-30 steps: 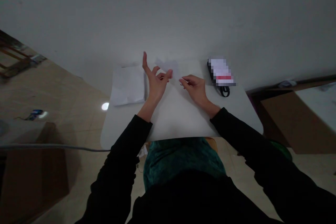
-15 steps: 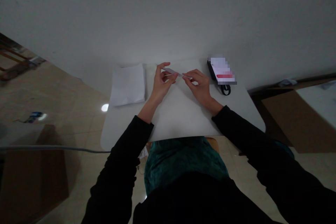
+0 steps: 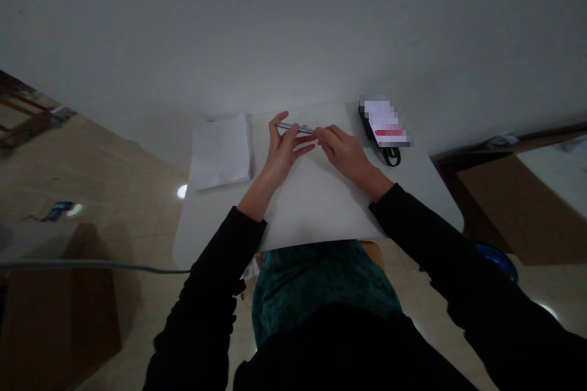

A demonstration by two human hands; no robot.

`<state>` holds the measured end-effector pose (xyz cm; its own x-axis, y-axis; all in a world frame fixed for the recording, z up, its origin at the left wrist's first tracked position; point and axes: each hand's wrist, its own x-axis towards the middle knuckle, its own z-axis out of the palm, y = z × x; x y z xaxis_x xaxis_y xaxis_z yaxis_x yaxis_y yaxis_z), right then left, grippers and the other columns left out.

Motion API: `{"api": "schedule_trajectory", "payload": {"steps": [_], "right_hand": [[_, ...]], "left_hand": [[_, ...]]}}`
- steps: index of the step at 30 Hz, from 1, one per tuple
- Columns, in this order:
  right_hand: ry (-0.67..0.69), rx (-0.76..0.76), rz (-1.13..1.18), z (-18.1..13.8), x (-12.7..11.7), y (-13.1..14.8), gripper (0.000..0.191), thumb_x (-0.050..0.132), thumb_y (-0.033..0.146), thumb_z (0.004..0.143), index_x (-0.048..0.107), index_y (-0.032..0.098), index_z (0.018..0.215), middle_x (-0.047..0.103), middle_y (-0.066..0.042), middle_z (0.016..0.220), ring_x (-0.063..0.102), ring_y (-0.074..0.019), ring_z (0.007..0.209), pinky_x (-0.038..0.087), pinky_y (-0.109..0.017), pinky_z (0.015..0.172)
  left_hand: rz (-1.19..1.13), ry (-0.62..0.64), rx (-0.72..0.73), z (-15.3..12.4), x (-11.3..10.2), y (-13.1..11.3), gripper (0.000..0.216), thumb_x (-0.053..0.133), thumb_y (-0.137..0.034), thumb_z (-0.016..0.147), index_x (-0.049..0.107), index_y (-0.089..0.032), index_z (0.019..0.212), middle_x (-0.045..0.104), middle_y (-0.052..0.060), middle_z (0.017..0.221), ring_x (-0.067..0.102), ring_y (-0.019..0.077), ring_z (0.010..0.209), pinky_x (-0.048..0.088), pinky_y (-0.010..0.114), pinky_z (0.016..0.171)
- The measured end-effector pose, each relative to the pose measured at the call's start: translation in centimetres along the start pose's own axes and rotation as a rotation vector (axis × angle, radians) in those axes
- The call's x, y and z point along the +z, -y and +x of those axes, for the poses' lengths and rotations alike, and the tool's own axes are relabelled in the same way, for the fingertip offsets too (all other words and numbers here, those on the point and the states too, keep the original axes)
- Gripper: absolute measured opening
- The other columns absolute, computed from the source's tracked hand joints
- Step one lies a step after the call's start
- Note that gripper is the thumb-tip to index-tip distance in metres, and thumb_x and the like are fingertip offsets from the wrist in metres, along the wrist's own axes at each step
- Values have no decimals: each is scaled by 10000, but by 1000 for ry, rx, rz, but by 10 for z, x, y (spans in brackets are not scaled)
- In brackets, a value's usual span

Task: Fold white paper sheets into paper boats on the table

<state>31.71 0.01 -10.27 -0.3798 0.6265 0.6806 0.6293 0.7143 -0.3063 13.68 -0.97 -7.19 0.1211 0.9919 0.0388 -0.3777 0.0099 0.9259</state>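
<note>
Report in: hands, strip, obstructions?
Left hand and right hand both on thin pale strip. Paper stack off to the left. No obstruction seen.

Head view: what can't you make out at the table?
All in the head view:
- Strip: right end hidden by the right hand.
- Item on the right: surface details blurred by pixelation.
- Cable: one end hidden by the left sleeve, the other cut off by the left edge.

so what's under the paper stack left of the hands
White tabletop shows in front of the paper stack; whatever lies directly beneath is covered.
</note>
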Motion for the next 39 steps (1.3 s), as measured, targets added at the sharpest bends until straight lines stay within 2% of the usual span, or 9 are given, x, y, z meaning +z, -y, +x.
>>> {"api": "schedule_trajectory", "payload": {"steps": [6,15,21,26,28,30,33,35,39], "right_hand": [[53,-20,75,-2,6,1,369,384,214,1067,612,273,1350,669,-121,1307,714,-207,1030,607,-333,805],[-56,34,294,-2,12,-5,197,606,340,1001,774,260,1064,736,-91,1133,710,-197,953,612,-364,825],[-186,207,464,-1,9,4,147,714,367,926,823,267,933,741,-66,1123,710,-169,819,640,-358,722],[-258,357,581,1,13,11,141,800,388,839,824,259,787,767,-47,890,718,-188,810,622,-353,711],[-257,420,627,2,13,14,135,818,381,813,814,262,752,753,-26,781,713,-187,806,612,-355,743],[-235,492,698,3,13,16,130,833,377,786,805,254,753,743,-11,745,699,-168,741,596,-338,717],[-228,595,816,4,12,15,172,856,390,736,789,234,762,741,4,732,688,-147,672,574,-317,680],[-256,629,854,5,12,13,191,849,400,733,779,223,749,737,7,706,693,-143,662,570,-315,688],[-300,662,838,6,12,12,193,837,396,738,772,215,722,746,0,690,702,-148,656,589,-329,700]], "left_hand": [[23,-101,-5,7,-7,11,532,621,-544,943,355,-373,1371,673,9,1024,720,178,873,598,422,886],[49,-190,71,10,-4,20,852,604,-250,981,22,-448,1572,713,39,1255,715,168,986,630,397,868],[67,-141,136,8,-3,30,933,754,-331,885,132,-360,1580,690,90,1324,723,193,1128,635,379,919],[175,-262,232,5,-4,26,1231,846,-446,807,-84,-389,1611,653,108,1363,745,200,992,663,372,843],[227,-284,322,1,-2,19,1177,852,-458,802,5,-422,1619,586,107,1462,731,207,1021,668,366,827],[310,-269,379,-2,-1,14,869,810,-494,833,340,-395,1557,579,81,1479,712,206,1060,670,340,825],[423,-138,343,-3,-2,13,395,680,-565,913,740,-264,1160,731,62,1223,723,190,1002,666,331,851],[471,-93,318,-2,-2,17,355,695,-547,902,796,-225,1014,776,64,1089,738,195,976,655,351,883],[501,-119,294,-2,-1,21,349,852,-412,773,805,-218,1060,789,81,1152,758,210,948,644,374,881]]}}
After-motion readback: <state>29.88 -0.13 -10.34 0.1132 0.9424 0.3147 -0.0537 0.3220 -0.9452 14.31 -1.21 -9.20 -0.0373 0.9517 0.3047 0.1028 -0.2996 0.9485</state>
